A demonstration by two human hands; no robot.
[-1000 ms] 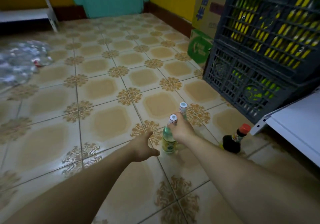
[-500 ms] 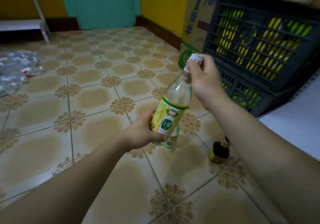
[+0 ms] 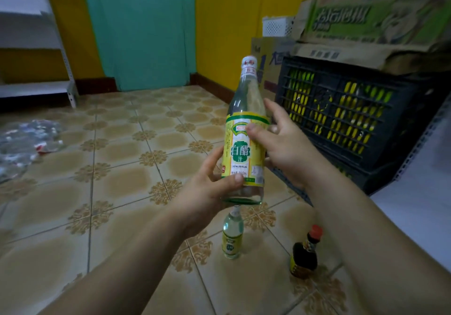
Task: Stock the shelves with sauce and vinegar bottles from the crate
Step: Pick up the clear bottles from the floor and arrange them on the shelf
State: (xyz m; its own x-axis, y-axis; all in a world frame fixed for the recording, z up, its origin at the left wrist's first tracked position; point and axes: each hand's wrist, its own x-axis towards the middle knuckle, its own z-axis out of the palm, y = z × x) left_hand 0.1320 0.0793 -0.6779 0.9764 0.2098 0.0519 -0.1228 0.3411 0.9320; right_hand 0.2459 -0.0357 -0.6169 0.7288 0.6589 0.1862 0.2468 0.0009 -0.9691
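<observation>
A clear vinegar bottle (image 3: 246, 109) with a yellow-green label and white cap is upright in the air at centre. My left hand (image 3: 210, 192) grips its base, thumb across the label's lower edge. My right hand (image 3: 283, 146) holds the label's right side, thumb on the front. On the floor below stand a second vinegar bottle (image 3: 232, 236) and a dark sauce bottle (image 3: 305, 253) with a red cap. The dark plastic crate (image 3: 346, 109) with yellow-green contents stands at the right.
Cardboard boxes (image 3: 366, 21) lie on the crate and behind it. A white shelf (image 3: 415, 207) edges in at the right; another white shelf unit (image 3: 36, 87) stands far left. Crumpled clear plastic (image 3: 24, 141) lies on the tiled floor. A teal door (image 3: 139, 29) is ahead.
The vinegar bottle was lifted off the floor and brought upright. My right hand slid from its cap down to the label; my left hand took hold of its base.
</observation>
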